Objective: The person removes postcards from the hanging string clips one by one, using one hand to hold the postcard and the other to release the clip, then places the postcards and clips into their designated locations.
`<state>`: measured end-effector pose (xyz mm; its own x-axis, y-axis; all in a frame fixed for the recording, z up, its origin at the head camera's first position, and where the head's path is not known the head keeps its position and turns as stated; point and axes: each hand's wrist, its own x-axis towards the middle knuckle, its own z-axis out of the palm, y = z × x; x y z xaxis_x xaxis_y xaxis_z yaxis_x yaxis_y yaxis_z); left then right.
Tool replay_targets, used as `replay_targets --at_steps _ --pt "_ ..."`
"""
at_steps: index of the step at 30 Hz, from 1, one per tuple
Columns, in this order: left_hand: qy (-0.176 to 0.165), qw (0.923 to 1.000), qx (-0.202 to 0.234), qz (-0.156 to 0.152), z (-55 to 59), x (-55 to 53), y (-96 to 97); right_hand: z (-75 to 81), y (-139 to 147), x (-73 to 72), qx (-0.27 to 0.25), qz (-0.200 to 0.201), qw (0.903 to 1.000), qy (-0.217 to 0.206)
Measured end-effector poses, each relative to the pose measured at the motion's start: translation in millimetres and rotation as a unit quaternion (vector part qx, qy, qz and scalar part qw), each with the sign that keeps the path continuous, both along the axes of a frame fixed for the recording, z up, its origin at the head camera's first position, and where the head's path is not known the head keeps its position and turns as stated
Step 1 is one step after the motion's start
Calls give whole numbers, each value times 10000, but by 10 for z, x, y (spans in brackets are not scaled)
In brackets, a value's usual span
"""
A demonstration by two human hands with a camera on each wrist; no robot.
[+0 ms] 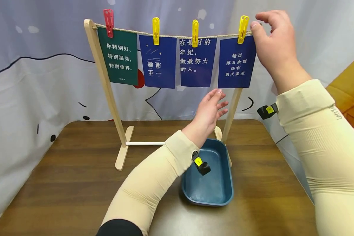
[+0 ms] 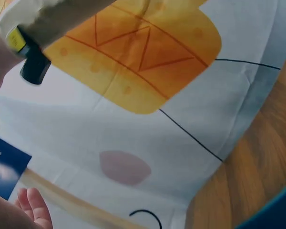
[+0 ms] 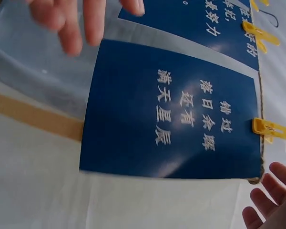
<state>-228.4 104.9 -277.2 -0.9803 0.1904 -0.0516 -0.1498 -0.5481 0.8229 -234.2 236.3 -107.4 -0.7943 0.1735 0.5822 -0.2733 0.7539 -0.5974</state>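
Note:
Four printed cards hang from a rope (image 1: 177,36) under clothespins. Green is the leftmost card (image 1: 118,73), below a red clothespin (image 1: 108,23). Three blue cards follow, each under a yellow clothespin. My right hand (image 1: 278,46) is raised at the rope's right end, beside the rightmost yellow clothespin (image 1: 243,29) and blue card (image 1: 224,65); in the right wrist view its fingers (image 3: 264,202) are spread and hold nothing. Lower down, my left hand (image 1: 206,113) reaches up just beneath the blue cards with loosely extended fingers, nothing in its grasp.
A wooden stand (image 1: 104,78) carries the rope, with a white crossbar (image 1: 144,143) near its feet. On the brown table (image 1: 76,183), a blue basin (image 1: 207,203) stands below my left forearm. A patterned curtain (image 1: 47,88) hangs behind.

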Motion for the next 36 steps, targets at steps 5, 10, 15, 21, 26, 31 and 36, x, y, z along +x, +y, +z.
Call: replay_targets --at_steps 5,10,15,21,26,31,36 --pt "-151 9996 115 205 77 9 107 32 -87 -83 -352 -9 9986 -396" --pt "-252 9983 101 513 78 -33 148 75 -129 -141 -928 125 9924 -793" --pt "-210 9983 92 542 61 -81 142 97 -153 -185 -1623 402 9806 -1023" --pt "-135 9981 28 595 53 -90 143 93 -156 -185 -2155 560 9690 -1068" --pt "-82 9975 -55 699 52 -93 133 126 -175 -189 -2332 660 9644 -1057" --pt "-63 9970 -30 773 46 -99 115 119 -182 -181 -2282 781 9642 -1105" --pt "-10 9967 24 811 45 -115 96 126 -172 -175 -2368 991 9602 -1101"
